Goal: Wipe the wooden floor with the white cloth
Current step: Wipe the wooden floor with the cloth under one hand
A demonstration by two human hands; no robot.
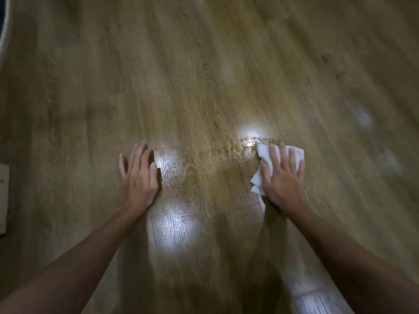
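Note:
The wooden floor [204, 75] of brown planks fills the view. A wet, shiny streak [204, 159] runs across it between my hands. My right hand [283, 177] lies flat on the crumpled white cloth [264, 155], fingers spread, pressing it to the floor at the streak's right end. The cloth shows above and to the left of the hand; the rest is hidden under the palm. My left hand [139, 175] rests flat on the bare floor at the streak's left end, fingers apart, holding nothing.
Bright light reflections sit on the wet planks near my left forearm [167, 230] and above the cloth. A pale flat object [3, 198] lies at the left edge. A dark curved rim [3, 23] shows in the top left corner.

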